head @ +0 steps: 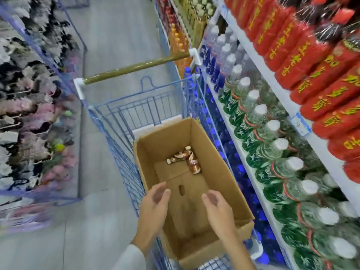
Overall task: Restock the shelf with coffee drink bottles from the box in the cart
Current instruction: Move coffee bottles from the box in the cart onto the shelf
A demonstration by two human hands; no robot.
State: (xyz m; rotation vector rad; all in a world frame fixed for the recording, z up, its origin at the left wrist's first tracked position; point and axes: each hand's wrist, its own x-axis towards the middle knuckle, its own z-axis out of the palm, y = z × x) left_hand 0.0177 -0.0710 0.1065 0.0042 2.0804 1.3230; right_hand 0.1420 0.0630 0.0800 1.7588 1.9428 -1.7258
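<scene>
Brown bottles (192,162) lay deep in the box (214,162); my left hand (153,199) and right hand (216,205), both open, should each take one.

The single wide-angle head view looks steeply down and forward along the aisle (120,36), close above the open box (210,149) in the cart (146,106); the shelf (290,108) runs along its right edge.
</scene>
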